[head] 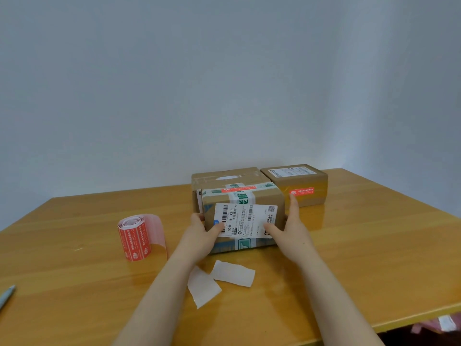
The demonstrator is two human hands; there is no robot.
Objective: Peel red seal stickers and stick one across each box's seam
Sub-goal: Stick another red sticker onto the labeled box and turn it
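Here, we see this on the desk (374, 245):

1. The left hand (203, 232) grips the front box (269, 198) at its left edge: the thumb lies on the near face over the label (245, 221), and the fingers hook round the left side.
2. The right hand (290, 226) is flat against the same box's right side. Its fingers are straight and point away from us, and its thumb rests on the label's right end. It is spread rather than clenched, so the box sits between our two hands.
3. The front box stands closed on the desk with green-and-white tape round it. A red sticker (238, 189) lies across that tape on top.
4. Just behind it, and touching it, is the back box (224, 177), taped shut. We cannot tell whether it carries a red seal.
5. The right box (309, 183) stands just beside these two, closed, with a second sticker (301, 191) on its near face.
6. The roll (134, 237) of red stickers stands upright to the left, apart from the boxes, with its loose end curling off.
7. Two white scraps (233, 273) lie between our forearms, near the front box.
8. A pen (6, 297) lies at the far left edge.
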